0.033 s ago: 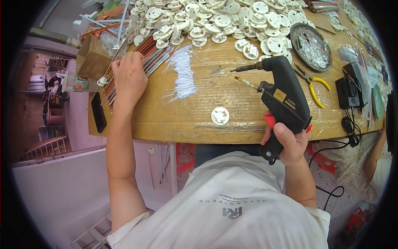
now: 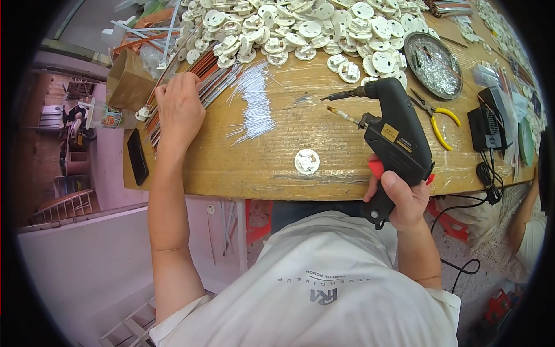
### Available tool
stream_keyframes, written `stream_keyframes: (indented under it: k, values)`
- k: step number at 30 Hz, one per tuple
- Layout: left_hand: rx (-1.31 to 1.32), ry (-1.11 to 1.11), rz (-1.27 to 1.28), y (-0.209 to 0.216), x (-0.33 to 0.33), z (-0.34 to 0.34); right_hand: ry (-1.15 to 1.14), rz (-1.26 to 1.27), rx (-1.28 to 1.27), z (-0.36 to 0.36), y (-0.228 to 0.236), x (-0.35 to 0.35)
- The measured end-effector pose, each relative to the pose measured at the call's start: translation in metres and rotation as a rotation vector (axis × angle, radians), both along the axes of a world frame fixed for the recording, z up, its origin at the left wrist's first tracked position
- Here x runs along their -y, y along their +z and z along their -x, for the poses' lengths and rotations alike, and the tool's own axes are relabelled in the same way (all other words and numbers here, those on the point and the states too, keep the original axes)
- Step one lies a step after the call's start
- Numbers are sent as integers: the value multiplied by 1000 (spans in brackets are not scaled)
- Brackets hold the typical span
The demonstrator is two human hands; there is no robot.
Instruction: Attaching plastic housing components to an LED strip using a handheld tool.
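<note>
My right hand (image 2: 404, 202) is wrapped round the grip of a black soldering gun (image 2: 399, 130) with a red trigger. Its dark metal tip (image 2: 341, 95) and a thin feed tube below it point left over the table. On the table to the left of the gun lies a single round white disc (image 2: 307, 162) with small parts on its face. My left hand (image 2: 180, 107) rests at the far left on a bundle of brown and grey wires (image 2: 217, 75). Its fingers are bent, and their tips are hidden. A heap of thin white wires (image 2: 256, 107) lies to its right.
Many white discs (image 2: 309, 29) are piled at the back. A round dark tray (image 2: 433, 63), yellow-handled pliers (image 2: 440, 121) and a black power box with a cable (image 2: 485, 121) lie to the right. A phone (image 2: 137, 156) and paper bag (image 2: 130, 81) are left. Another person's arm (image 2: 526, 214) shows at right.
</note>
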State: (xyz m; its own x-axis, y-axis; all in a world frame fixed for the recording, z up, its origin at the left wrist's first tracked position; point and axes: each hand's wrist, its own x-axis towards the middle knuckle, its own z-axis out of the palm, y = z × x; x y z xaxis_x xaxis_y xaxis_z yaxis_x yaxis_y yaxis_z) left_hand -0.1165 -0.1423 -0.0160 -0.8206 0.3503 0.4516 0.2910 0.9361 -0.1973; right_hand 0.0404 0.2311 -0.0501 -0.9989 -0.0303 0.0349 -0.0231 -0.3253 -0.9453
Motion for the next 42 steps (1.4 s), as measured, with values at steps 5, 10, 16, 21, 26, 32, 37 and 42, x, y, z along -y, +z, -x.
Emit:
stream_keyframes:
  k: [5,10,16,21,26,32,37,42]
  values:
    - [107,82,-340,18,-11,-24,0,14,15,-1,2,0]
    - [271,-83,-703,37,-63,-90,-29,25,32,-3,5,3]
    - [823,-332,-939,21,-110,-151,86,-130,48,-4,19,5]
    - [917,-274,-1035,7,-118,-163,162,-54,122,-10,33,17]
    - [949,-237,-1054,3,-119,-169,169,-121,107,-13,29,18]
    - [964,-241,-1072,4,-118,-173,200,-158,67,-15,27,19]
    - [966,-271,-1022,4,-117,-173,199,-205,80,-14,32,19]
    - [996,-412,-970,-1,-111,-167,174,-184,14,-12,24,19]
